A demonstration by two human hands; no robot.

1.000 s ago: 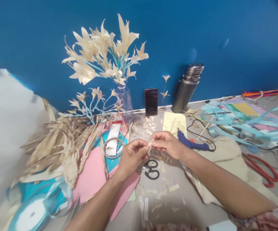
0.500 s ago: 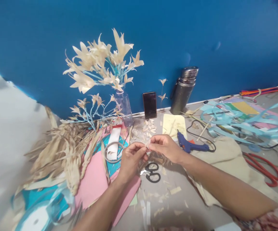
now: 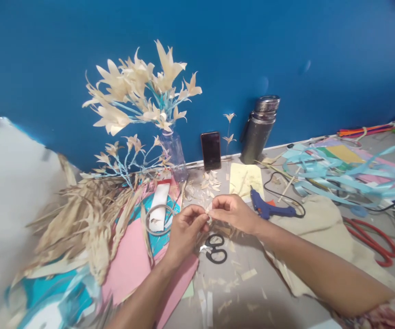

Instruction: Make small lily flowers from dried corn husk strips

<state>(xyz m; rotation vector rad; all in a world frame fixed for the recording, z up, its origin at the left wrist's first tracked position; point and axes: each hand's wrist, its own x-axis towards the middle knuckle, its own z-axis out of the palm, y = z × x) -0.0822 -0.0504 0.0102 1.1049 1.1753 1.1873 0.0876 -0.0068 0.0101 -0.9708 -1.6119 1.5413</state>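
My left hand [image 3: 185, 230] and my right hand [image 3: 233, 211] meet above the table, fingertips pinched together on a small pale husk petal [image 3: 208, 211]. Black-handled scissors [image 3: 214, 248] lie on the grey table just below the hands. More pale cut petals [image 3: 208, 184] are scattered behind the hands. A blue glue gun [image 3: 269, 208] lies to the right of my right hand.
A bottle vase of cream husk flowers [image 3: 142, 91] stands against the blue wall, beside a phone [image 3: 211, 150] and a steel flask [image 3: 259, 129]. Dried husks [image 3: 81, 219] and pink paper [image 3: 132, 256] lie left. Blue ribbon [image 3: 341, 171] and red scissors [image 3: 371, 242] lie right.
The view shifted slightly down and left. Both hands stay pinched on the small petal, moving a little lower over the table.
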